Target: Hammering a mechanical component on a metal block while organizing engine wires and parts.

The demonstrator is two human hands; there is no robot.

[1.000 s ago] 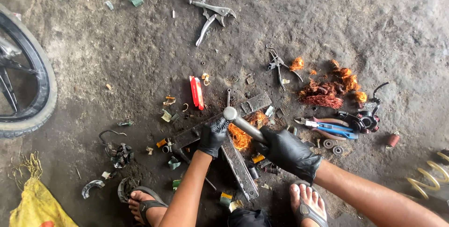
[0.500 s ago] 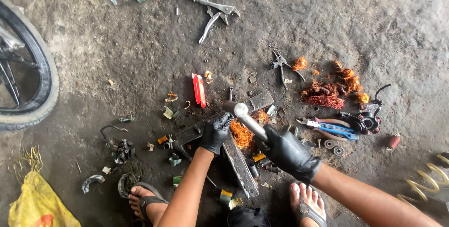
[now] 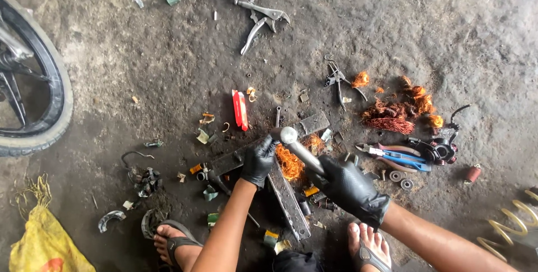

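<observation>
1. Copper wire [image 3: 290, 162], a frizzy orange tuft, sits on the crossed flat metal bars [image 3: 288, 193] on the concrete floor [image 3: 140, 70], between the two gloved hands and just under the hammer.
2. Hammer [image 3: 300, 148]: a second ago its round steel head lay low beside the tuft; half a second ago it was lifted a little, and now it stands at about the same height, just above and left of the copper, with the handle slanting down to the right.
3. Right hand [image 3: 350, 188], in a black glove, has its fingers clenched around the hammer handle; the grip has not shifted along the handle across the three moments.
4. Left hand [image 3: 259, 160], also gloved, presses down on the bar just left of the copper, fingers curled over something there; what exactly they pinch is hidden by the glove. It has hardly moved.
5. Judged from this, the small rise of the head with the left hand held steady looks like one beat of a tapping motion on the piece beside the copper, with the wire not yet freed from it.
6. Around them lie a red cutter [image 3: 240, 109], blue-handled pliers [image 3: 395, 155], a heap of stripped copper [image 3: 400, 109] and a tyre [image 3: 50, 98].
</observation>
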